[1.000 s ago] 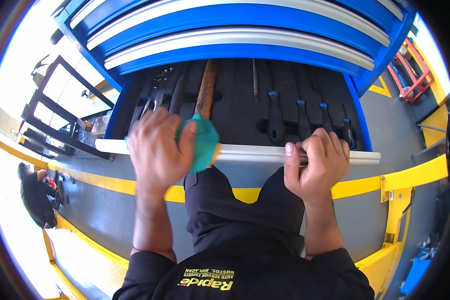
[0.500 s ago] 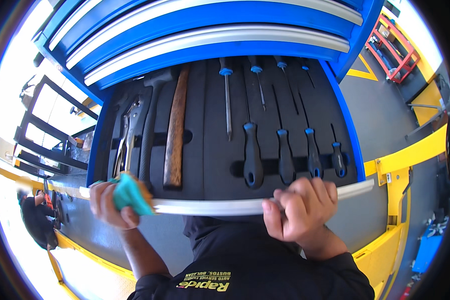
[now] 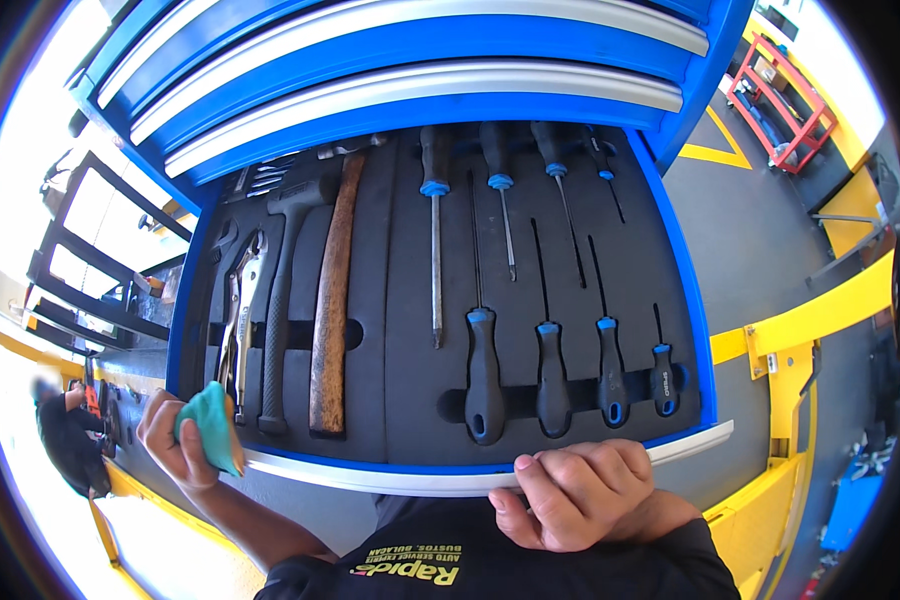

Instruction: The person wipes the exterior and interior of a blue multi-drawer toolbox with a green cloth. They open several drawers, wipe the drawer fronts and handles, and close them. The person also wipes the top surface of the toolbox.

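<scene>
our left hand [image 3: 170,440] grips a teal cloth [image 3: 208,425] at lower left; our right hand [image 3: 580,495], right of lower centre, curls closed on the silver edge [image 3: 370,481] of the pulled-out tool drawer [image 3: 684,300] that fills mid-frame.

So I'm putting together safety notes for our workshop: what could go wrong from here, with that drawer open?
1. The right hand curls at the silver front edge of the open drawer; its fingers might be pinched against the drawer above if it shut suddenly.
2. The teal cloth in the left hand is close to the handles of the locking pliers and could snag them.
</scene>
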{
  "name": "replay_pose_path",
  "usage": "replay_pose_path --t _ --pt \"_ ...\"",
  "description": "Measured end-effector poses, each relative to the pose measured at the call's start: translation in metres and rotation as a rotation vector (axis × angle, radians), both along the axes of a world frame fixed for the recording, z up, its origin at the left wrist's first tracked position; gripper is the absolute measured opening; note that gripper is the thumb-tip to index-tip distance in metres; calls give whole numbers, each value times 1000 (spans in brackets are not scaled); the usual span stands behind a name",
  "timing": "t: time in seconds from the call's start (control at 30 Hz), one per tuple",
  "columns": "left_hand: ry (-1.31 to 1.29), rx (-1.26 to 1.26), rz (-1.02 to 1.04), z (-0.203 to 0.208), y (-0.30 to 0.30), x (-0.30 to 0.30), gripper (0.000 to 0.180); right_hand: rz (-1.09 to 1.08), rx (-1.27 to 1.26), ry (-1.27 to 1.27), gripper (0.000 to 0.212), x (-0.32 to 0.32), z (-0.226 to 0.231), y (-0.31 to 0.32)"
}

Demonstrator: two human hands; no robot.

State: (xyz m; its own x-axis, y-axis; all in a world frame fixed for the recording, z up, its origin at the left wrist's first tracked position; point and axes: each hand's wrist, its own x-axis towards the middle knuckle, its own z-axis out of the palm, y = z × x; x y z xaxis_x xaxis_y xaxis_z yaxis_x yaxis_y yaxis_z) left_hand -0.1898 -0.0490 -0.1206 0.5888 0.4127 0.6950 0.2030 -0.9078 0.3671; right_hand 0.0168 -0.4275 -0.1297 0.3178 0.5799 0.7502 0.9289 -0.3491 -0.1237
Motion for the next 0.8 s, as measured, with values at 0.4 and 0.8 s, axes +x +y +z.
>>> replay_pose_path --t 0.4,0.8 --pt "160 322 -381 18 -136 160 54 -22 37 75 22 53 9 36" --pt "-83 271 239 -36 66 173 27 -72 97 30 28 149 -22 65"
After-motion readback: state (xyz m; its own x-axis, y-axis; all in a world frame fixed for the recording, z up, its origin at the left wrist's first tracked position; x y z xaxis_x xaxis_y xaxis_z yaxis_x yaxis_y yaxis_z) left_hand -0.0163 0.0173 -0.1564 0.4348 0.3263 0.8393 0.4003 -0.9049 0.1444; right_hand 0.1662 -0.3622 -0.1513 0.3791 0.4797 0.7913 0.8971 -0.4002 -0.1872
